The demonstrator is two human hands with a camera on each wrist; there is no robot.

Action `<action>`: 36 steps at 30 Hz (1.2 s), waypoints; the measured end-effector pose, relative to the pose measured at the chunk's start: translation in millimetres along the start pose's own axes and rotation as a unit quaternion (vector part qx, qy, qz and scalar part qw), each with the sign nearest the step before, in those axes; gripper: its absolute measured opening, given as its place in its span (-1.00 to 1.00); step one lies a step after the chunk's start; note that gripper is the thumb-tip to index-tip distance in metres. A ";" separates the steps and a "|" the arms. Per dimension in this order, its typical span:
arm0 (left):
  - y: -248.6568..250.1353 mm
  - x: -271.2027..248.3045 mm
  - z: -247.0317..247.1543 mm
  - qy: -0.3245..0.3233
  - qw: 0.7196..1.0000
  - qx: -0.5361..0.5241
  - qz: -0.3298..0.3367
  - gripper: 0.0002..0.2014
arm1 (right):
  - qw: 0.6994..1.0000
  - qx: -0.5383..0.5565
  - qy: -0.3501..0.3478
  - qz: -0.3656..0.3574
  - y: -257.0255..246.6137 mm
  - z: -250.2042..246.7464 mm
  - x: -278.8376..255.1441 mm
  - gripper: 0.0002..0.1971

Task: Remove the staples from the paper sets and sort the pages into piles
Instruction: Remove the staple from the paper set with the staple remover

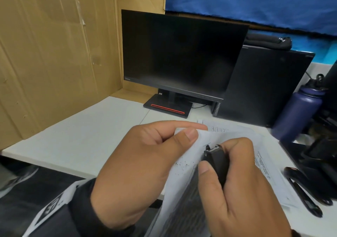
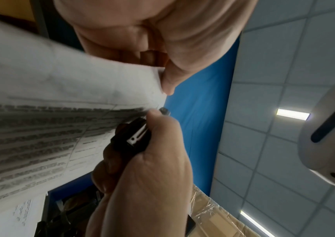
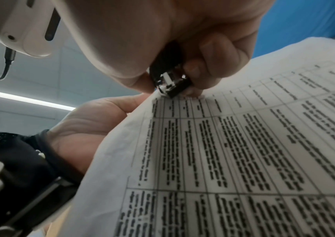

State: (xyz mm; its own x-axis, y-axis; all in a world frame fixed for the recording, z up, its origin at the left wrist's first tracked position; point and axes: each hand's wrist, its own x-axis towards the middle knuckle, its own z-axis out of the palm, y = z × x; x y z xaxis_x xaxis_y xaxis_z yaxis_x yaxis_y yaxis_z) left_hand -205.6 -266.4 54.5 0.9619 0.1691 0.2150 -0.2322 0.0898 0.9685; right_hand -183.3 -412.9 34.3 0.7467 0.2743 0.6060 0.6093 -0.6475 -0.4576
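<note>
Left hand (image 1: 142, 165) pinched the corner of the thin, floppy, tearable stapled paper set (image 3: 233, 152), held up over the desk (image 1: 87, 138), while right hand (image 1: 242, 191) gripped the black staple remover (image 1: 217, 161) at that corner.

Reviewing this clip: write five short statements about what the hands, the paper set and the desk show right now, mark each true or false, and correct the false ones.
1. The right hand grips a black staple remover. True.
2. The left hand lies flat on the desk. False: it pinches the corner of the paper set, which is lifted off the desk.
3. The staple remover's tip sits at the pinched corner of the paper set. True.
4. The monitor shows a document. False: its screen is dark.
5. A purple bottle stands left of the monitor. False: it stands to the right, beside the black computer case.
</note>
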 end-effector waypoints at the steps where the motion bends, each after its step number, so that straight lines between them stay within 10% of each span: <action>1: -0.7 0.0 0.8 0.003 1.000 -0.001 0.005 -0.76 | 1.000 -0.007 -0.005 0.003 -0.1 -0.8 0.2 -0.72; 16: -26.2 7.0 -1.8 0.022 0.989 -0.061 -0.134 -0.80 | 0.988 -0.108 -0.108 -0.016 1.9 -9.1 8.3 -0.67; 36: -15.1 4.2 -2.3 0.049 0.997 -0.016 -0.058 -0.82 | 0.991 -0.064 -0.113 -0.029 6.3 -14.7 4.3 -0.71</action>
State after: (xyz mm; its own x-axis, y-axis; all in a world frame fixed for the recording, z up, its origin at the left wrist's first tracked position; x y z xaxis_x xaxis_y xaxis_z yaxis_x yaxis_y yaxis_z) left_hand -198.4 -264.8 40.5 0.9642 0.2506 0.0862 -0.1254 0.1450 0.9815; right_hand -180.2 -426.3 43.5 0.7603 0.4565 0.4621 0.6255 -0.7062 -0.3317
